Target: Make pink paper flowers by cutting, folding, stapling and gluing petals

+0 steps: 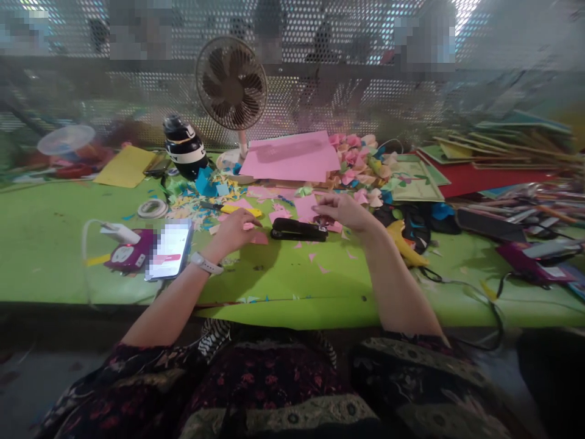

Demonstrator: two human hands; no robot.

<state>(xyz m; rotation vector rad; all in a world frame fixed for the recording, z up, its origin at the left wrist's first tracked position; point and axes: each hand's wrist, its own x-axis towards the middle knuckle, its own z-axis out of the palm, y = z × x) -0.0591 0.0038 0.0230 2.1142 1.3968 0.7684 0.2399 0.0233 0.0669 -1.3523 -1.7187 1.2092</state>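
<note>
My left hand (234, 230) rests on the green table (55, 244), fingers curled over small pink paper pieces (255, 235) beside a yellow cutter (242, 210). My right hand (342, 210) hovers just right of a black stapler (299, 230), its fingertips pinched on a small pink paper piece (305, 207). A white watch (205, 263) is on my left wrist. The stapler lies between both hands.
A phone (170, 250) and a purple device (130, 253) lie at left. Behind stand a small fan (231, 85), pink paper sheets (292, 155), paper flowers (361, 161), a black bottle (185, 149) and tape (153, 208). A yellow glue gun (404, 244) and coloured card stacks (493, 158) lie right.
</note>
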